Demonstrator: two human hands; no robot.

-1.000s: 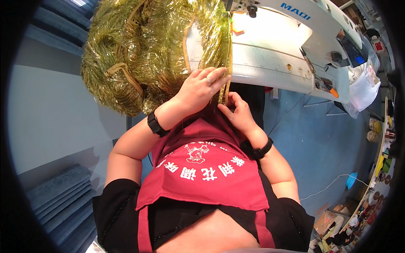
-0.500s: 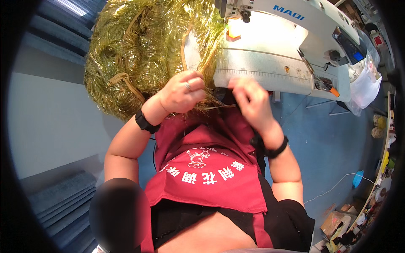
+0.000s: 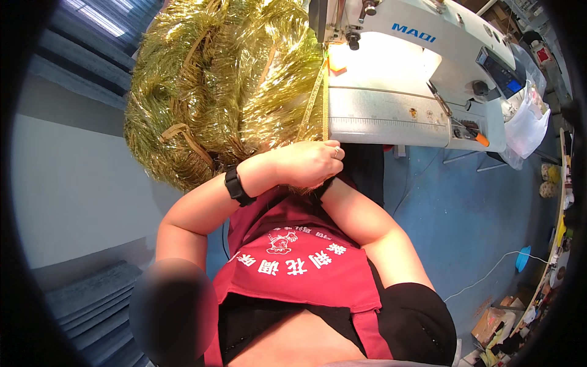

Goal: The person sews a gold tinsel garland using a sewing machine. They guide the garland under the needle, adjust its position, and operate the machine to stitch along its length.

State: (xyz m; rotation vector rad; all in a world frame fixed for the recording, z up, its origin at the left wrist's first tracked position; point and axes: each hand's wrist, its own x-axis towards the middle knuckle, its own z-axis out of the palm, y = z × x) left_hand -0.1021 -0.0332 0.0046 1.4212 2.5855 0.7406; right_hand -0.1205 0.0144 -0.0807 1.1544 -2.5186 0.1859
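A large heap of shiny gold-green tinsel fringe (image 3: 214, 92) lies on the left of the sewing machine (image 3: 422, 37). A narrow yellow-gold trim strip (image 3: 326, 104) runs from under the machine's needle area down to the bed's front edge. At that edge my left hand (image 3: 315, 162) is closed on the strip's lower end, fingers curled, a ring showing. My right forearm (image 3: 361, 214) reaches in beneath it; my right hand is hidden behind the left hand and the fringe, so its fingers do not show.
Small scissors-like tools and an orange-handled tool (image 3: 480, 139) lie at the right of the machine bed (image 3: 391, 122). A white plastic bag (image 3: 529, 125) hangs beyond. Shelves with mixed goods line the far right, and a white cord (image 3: 483, 284) crosses the blue floor.
My left hand has moved right to the machine bed's front edge. My right hand has come down and left, behind it. The trim strip now hangs straight from the needle area.
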